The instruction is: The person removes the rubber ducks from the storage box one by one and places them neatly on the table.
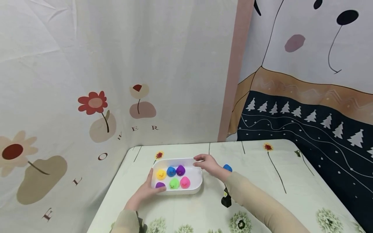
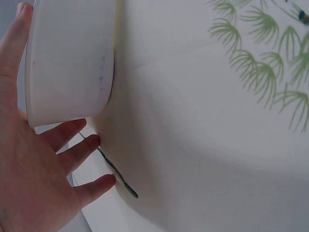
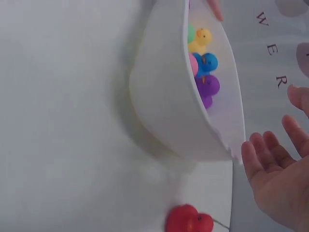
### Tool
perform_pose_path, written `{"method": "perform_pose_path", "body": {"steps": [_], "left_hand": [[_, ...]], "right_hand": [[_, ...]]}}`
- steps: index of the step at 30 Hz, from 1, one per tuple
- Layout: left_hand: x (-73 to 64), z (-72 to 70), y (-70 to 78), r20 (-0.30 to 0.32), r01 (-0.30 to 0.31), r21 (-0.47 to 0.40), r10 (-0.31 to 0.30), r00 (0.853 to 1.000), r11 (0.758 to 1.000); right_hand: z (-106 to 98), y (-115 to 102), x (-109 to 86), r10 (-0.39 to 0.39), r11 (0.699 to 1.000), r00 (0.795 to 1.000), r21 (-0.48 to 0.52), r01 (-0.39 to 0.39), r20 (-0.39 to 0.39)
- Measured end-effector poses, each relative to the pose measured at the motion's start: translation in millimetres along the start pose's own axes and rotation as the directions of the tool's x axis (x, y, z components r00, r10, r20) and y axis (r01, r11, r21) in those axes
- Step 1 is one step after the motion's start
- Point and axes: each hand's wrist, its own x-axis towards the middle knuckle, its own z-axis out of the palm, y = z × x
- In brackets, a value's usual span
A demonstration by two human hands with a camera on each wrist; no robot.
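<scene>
A white plastic tub (image 1: 186, 191) holds several small rubber ducks. At its back are a yellow duck (image 1: 161, 174), a blue duck (image 1: 171, 171) and a purple duck (image 1: 180, 170); in front, a green duck (image 1: 174, 183), a pink duck (image 1: 185, 182) and another purple one, partly covered by the front wall. My left hand (image 1: 145, 189) grips the tub's left end, thumb over the front rim and fingers spread along the outside. By the back right corner, my right hand (image 1: 208, 164) is empty, its fingertips right at the rim (image 3: 236, 157) in the right wrist view.
Beyond my right wrist a blue toy (image 1: 227, 167) lies on the table, partly hidden. The right wrist view shows a red duck (image 3: 186, 221) near the tub. A flower-printed cloth covers the table (image 1: 256, 187). Printed curtains (image 1: 180, 64) hang behind and at both sides.
</scene>
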Motion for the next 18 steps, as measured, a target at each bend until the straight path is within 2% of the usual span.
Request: {"method": "perform_pose_path", "body": {"steps": [8,13,18], "left_hand": [[-1.3,-1.5,-1.8,-0.004,0.005,-0.011,-0.005,1.000,1.000],[-0.5,-0.3,-2.5,-0.001,0.005,-0.009,-0.005,1.000,1.000],[0.9,1.6,-2.9,-0.002,0.004,-0.011,-0.004,1.000,1.000]], "right_hand": [[36.5,-2.5,-2.2,0.066,0.992,0.991,0.101,-0.078,0.119],[50.8,-4.8,-4.4,0.089,0.994,0.987,0.048,-0.096,0.133],[56.4,-0.3,-0.6,0.084,0.996,0.988,-0.026,-0.081,0.128]]}}
